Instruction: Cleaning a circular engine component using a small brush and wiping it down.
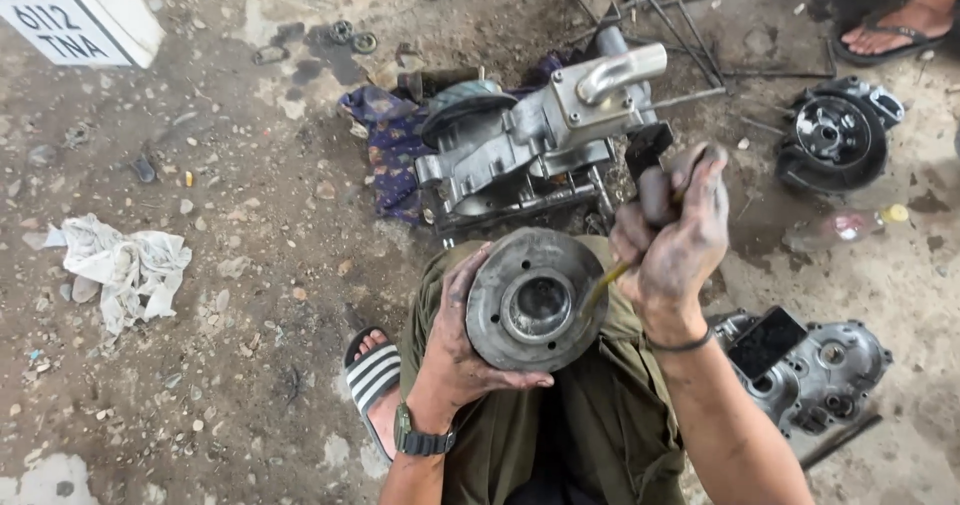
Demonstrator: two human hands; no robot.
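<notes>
Head view looks down on a stained concrete floor [250, 295], where the largest thing is a stripped engine block [540, 135] lying on a blue cloth [385, 150] just beyond the person's knees. To the far right sits a black round cover [835, 140]; near right, a grey crankcase cover [830, 370] lies beside the leg, and a crumpled white rag [125, 265] is well off to the left. Closer in, the left hand [455, 350] is clamped under and around a round metal drum [535, 300], held face-up over the lap. The right hand [675, 240], greasy, is closed on a dark-handled tool [650, 180] whose yellowish shaft [600, 285] reaches into the drum's centre hub. As a judgement, work stands midway: the drum is off the engine and being worked at its hub, while 2 covers lie apart (nothing looks refitted).
</notes>
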